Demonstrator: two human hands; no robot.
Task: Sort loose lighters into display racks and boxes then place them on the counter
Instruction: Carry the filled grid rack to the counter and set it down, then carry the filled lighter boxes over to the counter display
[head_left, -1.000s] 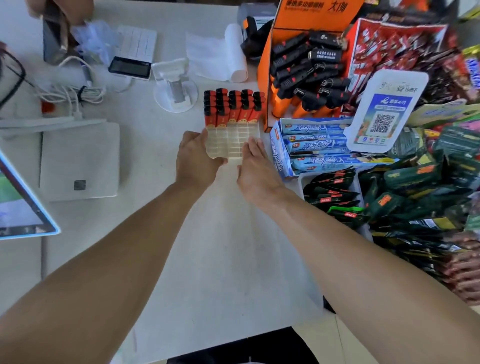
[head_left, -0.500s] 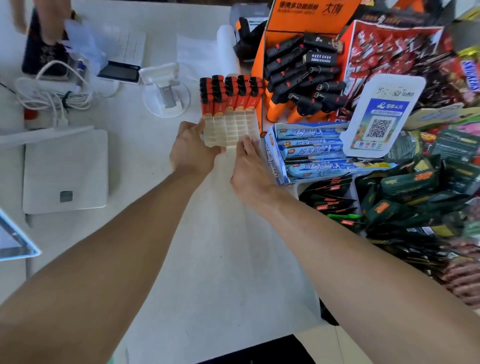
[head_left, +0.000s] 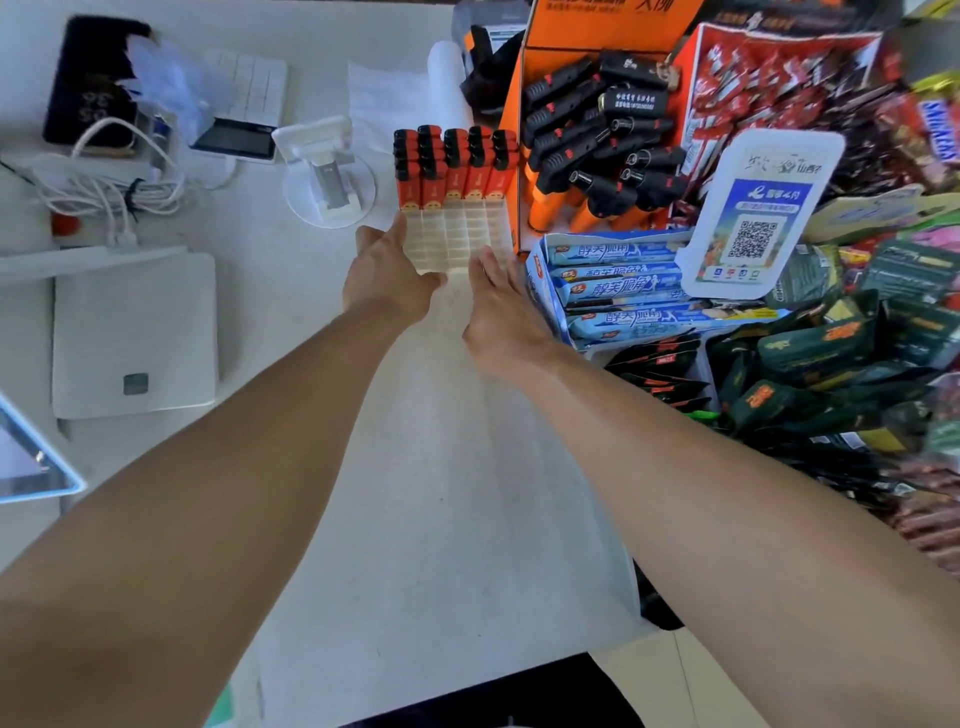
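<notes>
1. Clear plastic grid rack, far rows filled with upright orange lighters with black caps, near rows bare; sits flat on the white surface, pressed close against the orange cardboard display box of black torch lighters on its right.
2. Likely stiff but light at the unfilled near end and top-heavy at the far end, so prone to tipping or shedding lighters if lifted by one edge; smooth plastic, probably slippery.
3. Best taken by both long side walls, low down, or simply slid along the surface rather than lifted.
4. Left hand flat against the rack's left side, fingers straight, thumb by the near corner; no wrap around anything.
5. Right hand at the near right corner, fingers extended and relaxed, touching or nearly touching the rack; cannot tell which.
6. Just right of that: blue carton of long gum packs and a white QR-code payment stand.
7. Further left: round white phone stand, tangled white cables, flat white box.
</notes>
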